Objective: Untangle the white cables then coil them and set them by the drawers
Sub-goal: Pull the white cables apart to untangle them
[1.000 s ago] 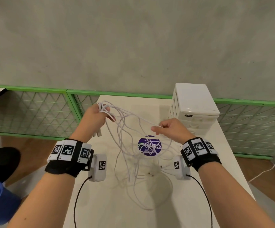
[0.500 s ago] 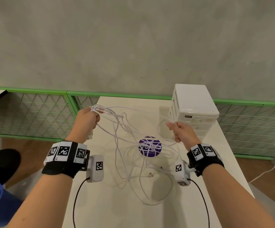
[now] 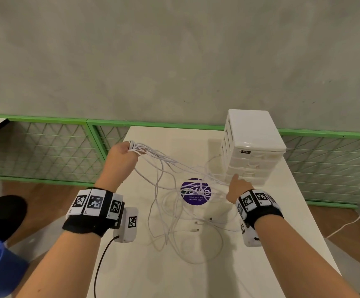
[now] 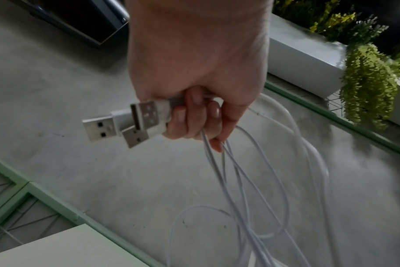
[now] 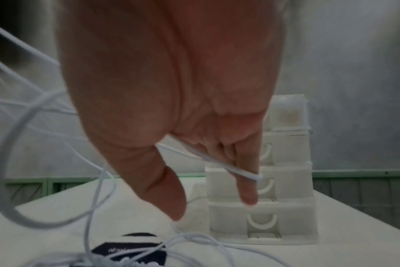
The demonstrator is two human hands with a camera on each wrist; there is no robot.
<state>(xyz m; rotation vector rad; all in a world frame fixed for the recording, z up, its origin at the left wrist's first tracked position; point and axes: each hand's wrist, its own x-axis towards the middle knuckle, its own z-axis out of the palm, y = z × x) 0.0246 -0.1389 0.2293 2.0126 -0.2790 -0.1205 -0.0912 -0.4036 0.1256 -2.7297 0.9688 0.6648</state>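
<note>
Nearest us, the loose loops of the white cables (image 3: 174, 224) sprawl limp on the white table (image 3: 196, 276) on our side of the purple sticker (image 3: 195, 191). We judge them light, floppy and snag-prone, best taken near the USB plugs (image 4: 130, 122).

Beyond the sticker, our right hand (image 3: 238, 187) has its fingers straight with one strand draped over a finger, just before the drawers (image 3: 252, 151). Left of it, our left hand (image 3: 123, 155) clenches the bunched plug ends, and the strands run taut from there down toward the sticker.

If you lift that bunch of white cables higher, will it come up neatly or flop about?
Probably flop: the white cables sag in loose loops from the left hand to the table. They look light, a strand hanging over one finger of the right hand. Crossed strands would likely snag.
</note>
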